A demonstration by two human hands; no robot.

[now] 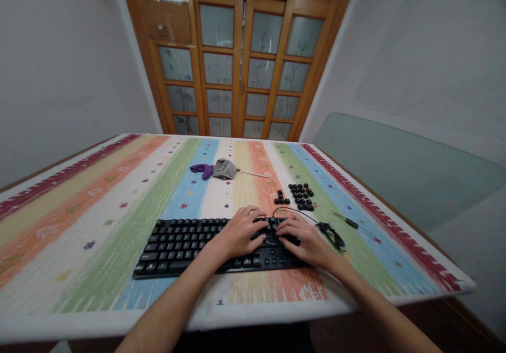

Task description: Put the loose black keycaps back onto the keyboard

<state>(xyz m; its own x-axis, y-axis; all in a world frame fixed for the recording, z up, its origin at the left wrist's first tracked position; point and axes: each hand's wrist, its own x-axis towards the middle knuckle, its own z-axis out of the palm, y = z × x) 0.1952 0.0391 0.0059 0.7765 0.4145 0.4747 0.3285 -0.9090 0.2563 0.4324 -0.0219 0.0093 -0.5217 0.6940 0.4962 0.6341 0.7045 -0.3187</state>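
A black keyboard [185, 245] lies along the near side of the table. Over its right part rests my left hand [242, 232], fingers bent and apart, thumb and fingertips on the keys left of the bare section. My right hand [303, 237] reaches in from the right, its fingers bent over the same area and its thumb apart from them. Nothing held shows in either hand, though the fingertips are partly hidden. Beneath my right hand, the keyboard's number-pad end lacks its caps. Several loose black keycaps [302, 195] sit in groups beyond it, with an arrow-shaped cluster of keycaps [281, 199] beside them.
A coiled black cable [332, 236] with a plug lies right of the keyboard. Farther right is a dark-handled wire tool [351, 223]. A grey cloth [225, 169] with a purple part [202, 170] and a thin rod lies farther back on the striped tablecloth [130, 205].
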